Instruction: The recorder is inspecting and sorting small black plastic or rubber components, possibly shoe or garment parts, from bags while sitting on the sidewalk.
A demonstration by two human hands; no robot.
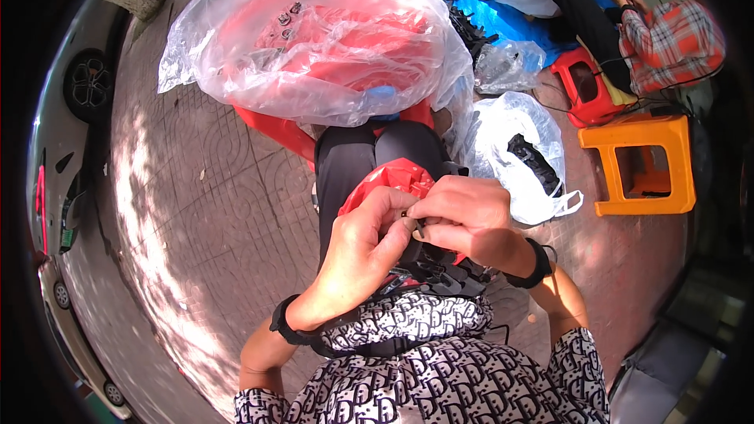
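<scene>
Currently, left hand (pixel 363 242) and right hand (pixel 469 212) meet just at the near edge of the red bag (pixel 397 177) on the lap. Fingers of both pinched narrow on a small dark piece (pixel 419 229), mostly hidden. Black parts (pixel 452 273) sit nearer the body than the red bag; clear plastic sheet (pixel 188 51) beyond it, white bag (pixel 514 198) right of it.

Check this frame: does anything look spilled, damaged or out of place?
Nothing clearly stands out. The left hand and right hand meet at a small dark piece. The orange stool seems upright; the white bag looks merely crumpled. The grey car appears turned sideways, probably from the fisheye view.
</scene>
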